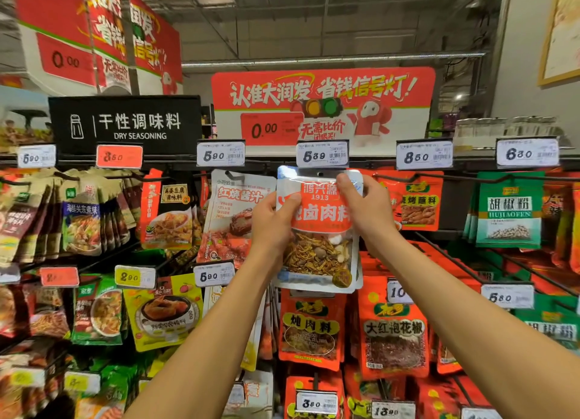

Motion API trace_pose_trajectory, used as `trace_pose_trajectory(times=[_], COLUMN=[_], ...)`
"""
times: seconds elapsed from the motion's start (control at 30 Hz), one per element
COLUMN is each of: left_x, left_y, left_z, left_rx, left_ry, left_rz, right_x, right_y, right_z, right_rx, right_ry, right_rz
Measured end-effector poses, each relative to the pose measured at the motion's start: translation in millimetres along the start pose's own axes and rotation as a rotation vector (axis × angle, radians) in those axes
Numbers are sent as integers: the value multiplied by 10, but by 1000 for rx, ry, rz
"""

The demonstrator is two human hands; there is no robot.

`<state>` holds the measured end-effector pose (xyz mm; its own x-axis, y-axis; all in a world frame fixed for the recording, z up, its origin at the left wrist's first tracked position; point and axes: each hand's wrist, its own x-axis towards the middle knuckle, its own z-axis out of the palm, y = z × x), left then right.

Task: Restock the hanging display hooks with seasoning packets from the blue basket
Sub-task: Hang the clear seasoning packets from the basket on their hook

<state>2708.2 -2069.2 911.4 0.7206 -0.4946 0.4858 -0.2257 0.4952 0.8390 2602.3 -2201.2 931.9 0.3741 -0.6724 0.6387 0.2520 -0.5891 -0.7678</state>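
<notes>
I hold a white and red seasoning packet (318, 230) with a clear window of dried spices up against the top row of display hooks. Its hang hole sits just under the 5.89 price tag (322, 155). My left hand (274, 219) grips the packet's left edge, thumb across the front. My right hand (365, 208) pinches its upper right corner. The hook itself is hidden behind the packet and tag. The blue basket is out of view.
Rows of hooks full of packets surround it: a white sauce packet (233, 217) to the left, red packets (419, 203) and green pepper packets (510, 211) to the right, red packets (312, 327) below. A black "Dry Seasoning" sign (125, 125) hangs at upper left.
</notes>
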Motion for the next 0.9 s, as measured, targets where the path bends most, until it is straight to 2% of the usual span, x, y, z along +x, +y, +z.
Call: trace_pose_trajectory(times=[0.13,0.3,0.37,0.47,0.53,0.67,0.8,0.9], left_x=[42,94,96,-3,-111,-228,25,329], left_y=[-11,-55,-98,-137,-192,-312,-329,-413], left_z=[44,98,65,-56,-189,-322,-152,5], left_rx=[20,-11,64,251,328,418,406,529], left_ry=[19,27,34,105,66,-158,-74,9], left_rz=[-24,-201,-158,27,81,-127,-216,-248], right_x=[62,119,83,-81,-274,-556,-260,24], right_y=[45,111,160,216,295,462,444,491], right_z=[13,39,36,-19,-94,-160,-48,65], right_rx=[-39,-48,-57,-11,31,23,-22,-25], right_ry=[19,29,8,-48,-123,-223,-110,-78], right_rz=[20,128,141,151,179,266,367,475])
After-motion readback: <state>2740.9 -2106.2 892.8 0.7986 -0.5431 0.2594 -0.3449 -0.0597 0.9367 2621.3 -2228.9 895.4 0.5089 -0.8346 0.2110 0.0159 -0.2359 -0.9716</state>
